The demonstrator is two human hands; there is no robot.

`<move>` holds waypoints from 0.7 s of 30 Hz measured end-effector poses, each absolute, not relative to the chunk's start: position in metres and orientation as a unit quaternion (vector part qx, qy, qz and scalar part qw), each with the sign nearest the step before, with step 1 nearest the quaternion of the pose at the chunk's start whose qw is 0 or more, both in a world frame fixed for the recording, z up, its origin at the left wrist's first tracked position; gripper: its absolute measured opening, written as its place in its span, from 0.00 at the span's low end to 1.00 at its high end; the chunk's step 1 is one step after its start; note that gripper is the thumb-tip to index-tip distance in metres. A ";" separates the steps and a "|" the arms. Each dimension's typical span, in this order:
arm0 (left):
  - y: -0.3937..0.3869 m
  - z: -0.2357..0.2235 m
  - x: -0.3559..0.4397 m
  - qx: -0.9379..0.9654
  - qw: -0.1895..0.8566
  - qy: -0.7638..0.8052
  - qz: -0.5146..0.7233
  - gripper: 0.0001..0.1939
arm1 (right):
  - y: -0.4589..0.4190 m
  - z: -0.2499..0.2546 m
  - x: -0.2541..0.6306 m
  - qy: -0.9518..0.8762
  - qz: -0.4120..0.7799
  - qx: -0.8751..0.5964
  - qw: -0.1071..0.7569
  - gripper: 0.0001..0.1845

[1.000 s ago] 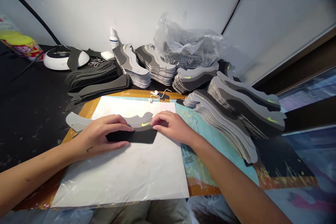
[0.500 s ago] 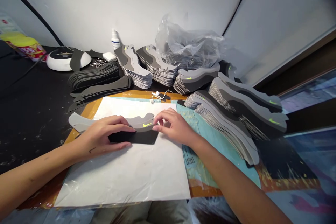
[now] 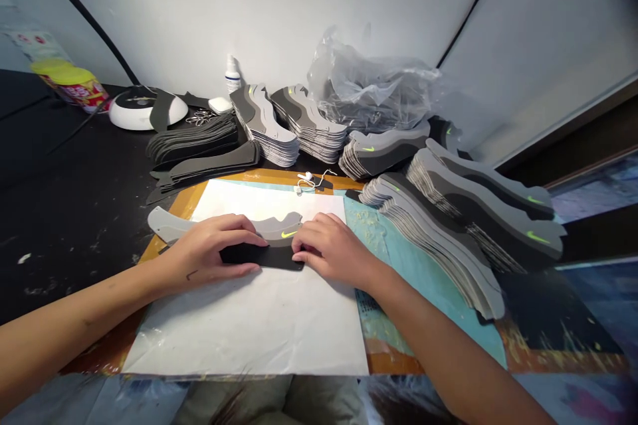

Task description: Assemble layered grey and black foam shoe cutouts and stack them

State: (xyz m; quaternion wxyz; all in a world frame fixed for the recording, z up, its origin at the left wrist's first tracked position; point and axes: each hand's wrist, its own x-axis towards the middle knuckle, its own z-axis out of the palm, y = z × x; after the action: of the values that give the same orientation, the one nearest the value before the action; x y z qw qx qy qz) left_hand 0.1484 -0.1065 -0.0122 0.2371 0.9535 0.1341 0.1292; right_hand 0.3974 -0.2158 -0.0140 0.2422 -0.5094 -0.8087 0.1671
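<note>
A layered shoe-upper panel of grey and black foam sheet lies on a white sheet (image 3: 249, 335). Its light grey tail (image 3: 162, 223) points left, and a neon yellow swoosh (image 3: 289, 234) sits near its right end. My left hand (image 3: 214, 252) covers the middle of the panel, with fingers over the top edge and thumb along the black lower layer (image 3: 259, 255). My right hand (image 3: 329, 249) grips the right end, just beside the swoosh. Both hands hide part of the panel.
Several stacks of matching panels (image 3: 448, 232) rise right and behind, beside a clear plastic bag (image 3: 371, 83). White earphones (image 3: 309, 180) lie at the sheet's far edge. A spray bottle (image 3: 232, 76) and a white round device (image 3: 144, 109) stand on the black table (image 3: 74, 192).
My right hand has closed in and come down on the panel's right end, its fingers no longer raised and spread. The whole view has shifted slightly.
</note>
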 end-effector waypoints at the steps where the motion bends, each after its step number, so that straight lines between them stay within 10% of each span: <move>1: -0.107 -0.012 0.149 0.954 0.238 0.135 0.126 0.15 | -0.216 -0.013 0.396 -0.811 0.162 -0.503 0.250 0.05; 21: -0.107 -0.013 0.151 0.900 0.384 0.161 0.128 0.11 | -0.212 -0.016 0.396 -0.814 0.256 -0.472 0.221 0.14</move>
State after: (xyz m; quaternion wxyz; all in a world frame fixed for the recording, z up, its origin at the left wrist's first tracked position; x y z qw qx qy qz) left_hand 0.1505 -0.1069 -0.0125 0.3840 0.9002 0.1609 0.1279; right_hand 0.3960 -0.2119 -0.0163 0.2211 -0.4722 -0.8140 0.2559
